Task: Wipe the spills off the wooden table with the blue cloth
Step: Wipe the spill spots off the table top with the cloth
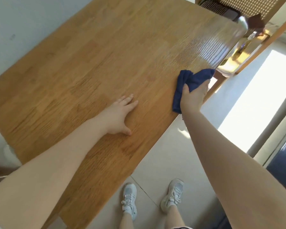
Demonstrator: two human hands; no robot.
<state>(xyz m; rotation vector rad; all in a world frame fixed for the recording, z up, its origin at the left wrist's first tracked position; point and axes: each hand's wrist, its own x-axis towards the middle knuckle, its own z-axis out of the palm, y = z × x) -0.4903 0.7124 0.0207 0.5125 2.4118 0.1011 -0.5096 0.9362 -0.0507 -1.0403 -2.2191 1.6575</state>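
The wooden table (92,60) fills most of the view, running from lower left to upper right. A crumpled dark blue cloth (192,80) lies at the table's right edge, and my right hand (194,96) presses down on it and grips it. Beyond the cloth, the tabletop shines with a bright sheen (216,45) toward the far right corner. My left hand (118,115) rests flat on the wood near the middle, fingers spread, holding nothing. I cannot make out distinct spills on the surface.
A wooden chair with a woven back (254,7) stands at the table's far right corner. The person's feet in white sneakers (172,195) stand on the pale tiled floor to the right of the table. A grey wall (23,22) runs along the left.
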